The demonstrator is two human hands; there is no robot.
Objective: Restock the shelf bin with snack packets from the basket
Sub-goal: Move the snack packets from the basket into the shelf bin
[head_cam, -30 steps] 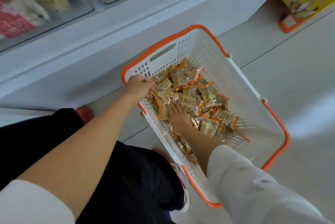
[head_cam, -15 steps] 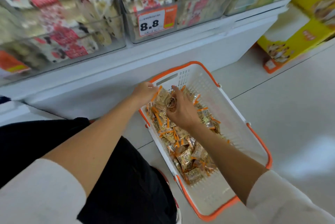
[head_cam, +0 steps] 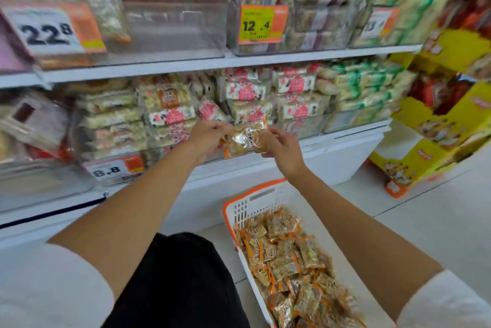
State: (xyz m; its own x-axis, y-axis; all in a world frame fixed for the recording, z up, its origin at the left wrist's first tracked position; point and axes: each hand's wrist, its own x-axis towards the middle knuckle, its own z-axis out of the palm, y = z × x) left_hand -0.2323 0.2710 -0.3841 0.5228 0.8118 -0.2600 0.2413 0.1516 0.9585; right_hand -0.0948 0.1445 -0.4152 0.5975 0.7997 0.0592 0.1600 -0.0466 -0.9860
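My left hand (head_cam: pixel 206 139): raised well above the basket (head_cam: pixel 239 210) and toward the shelves from it, thumb and fingertips pinching the left edge of the held packets (head_cam: pixel 245 137).
My right hand (head_cam: pixel 281 148): also well above the basket, almost straight over its far end, fingers curled round the right side of the held packets.
Held packets: a small bunch in clear and gold wrappers with orange ends, caught between my two hands. I cannot tell how many there are.
Basket: white plastic with an orange rim, standing on the pale floor (head_cam: pixel 425 221) just right of my black trousers (head_cam: pixel 180 280).
Loose packets (head_cam: pixel 289 261): the same kind of snack, heaped inside the basket from its far wall toward me.
Lower bins (head_cam: pixel 265 104): beyond the basket and above it, packed with red-and-white and green-and-white packs, all blurred.
Upper clear bin (head_cam: pixel 172 27): one shelf higher, up and to the left of the basket, with orange-topped packs at its left side.
Price tags: "8.8" (head_cam: pixel 114 168) left of the basket on the lower shelf edge, "22.8" (head_cam: pixel 50 30) far up and left, "12.4" (head_cam: pixel 261 24) high above the basket.
Yellow display boxes (head_cam: pixel 438 125): right of the basket, beside the shelving.
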